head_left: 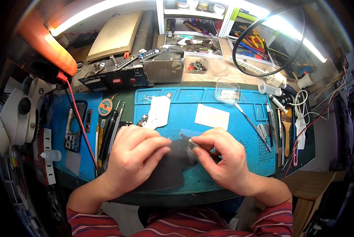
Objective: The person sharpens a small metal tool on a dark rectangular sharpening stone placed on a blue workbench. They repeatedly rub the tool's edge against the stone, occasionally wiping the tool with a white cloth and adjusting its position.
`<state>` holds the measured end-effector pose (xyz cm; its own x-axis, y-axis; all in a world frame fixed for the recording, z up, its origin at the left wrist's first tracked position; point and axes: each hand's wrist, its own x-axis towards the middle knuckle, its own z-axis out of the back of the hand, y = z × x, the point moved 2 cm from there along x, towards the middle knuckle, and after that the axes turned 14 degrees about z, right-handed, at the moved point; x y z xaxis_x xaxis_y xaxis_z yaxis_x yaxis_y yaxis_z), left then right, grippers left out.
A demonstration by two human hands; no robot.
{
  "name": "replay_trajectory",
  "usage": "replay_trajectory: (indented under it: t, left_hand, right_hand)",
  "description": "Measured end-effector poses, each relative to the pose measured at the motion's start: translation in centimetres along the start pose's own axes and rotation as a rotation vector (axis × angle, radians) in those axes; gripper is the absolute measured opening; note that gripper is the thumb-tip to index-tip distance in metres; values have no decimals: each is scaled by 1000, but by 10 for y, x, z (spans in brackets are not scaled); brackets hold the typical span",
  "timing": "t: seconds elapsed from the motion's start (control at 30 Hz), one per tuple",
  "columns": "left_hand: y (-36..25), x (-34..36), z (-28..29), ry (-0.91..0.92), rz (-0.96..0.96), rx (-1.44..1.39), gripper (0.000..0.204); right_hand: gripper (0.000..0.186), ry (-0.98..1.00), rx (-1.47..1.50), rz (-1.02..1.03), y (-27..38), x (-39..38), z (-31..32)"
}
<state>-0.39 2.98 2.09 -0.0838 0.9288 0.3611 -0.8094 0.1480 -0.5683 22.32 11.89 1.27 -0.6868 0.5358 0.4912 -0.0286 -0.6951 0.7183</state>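
My left hand (133, 160) is closed on a thin dark grey sheet (167, 170), which hangs over the front part of the blue work mat (244, 173). Beside it, my right hand (226, 154) pinches a small silvery piece (191, 142) against the sheet's upper right corner; its exact kind cannot be made out. Under that spot lies a pale blue, film-like strip (191, 132), partly covered. Beyond my hands, a crumpled white cloth or bag (159, 112) and a white card (212, 117) rest on the mat.
A phone frame (77, 126), a spool of copper braid (105, 107) and several slim tools stand to the left. Right of the mat lie tweezers (254, 126), a brush (287, 134) and cables (302, 103). Clear plastic box (227, 89) sits at the back, near shelves.
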Motion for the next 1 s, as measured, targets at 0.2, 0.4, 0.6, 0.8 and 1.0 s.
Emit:
replay_trajectory:
  t: [0.2, 0.4, 0.6, 0.8, 1.0]
  left_hand:
    - [-14, -10, -2, 150, -37, 37, 30]
    - [-12, -16, -8, 200, -49, 57, 33]
    - [-8, -18, -12, 258, -52, 72, 35]
    - [-7, -19, -17, 269, -51, 61, 35]
    - [-5, -21, -18, 237, -65, 58, 33]
  right_hand:
    - [27, 9, -1, -12, -1, 0, -1]
    - [27, 22, -5, -35, -1, 0, -2]
    - [26, 34, -9, -90, -4, 2, -3]
    - [28, 67, -48, -38, -5, 2, 0]
    - [33, 71, -245, 184, 3, 2, 0]
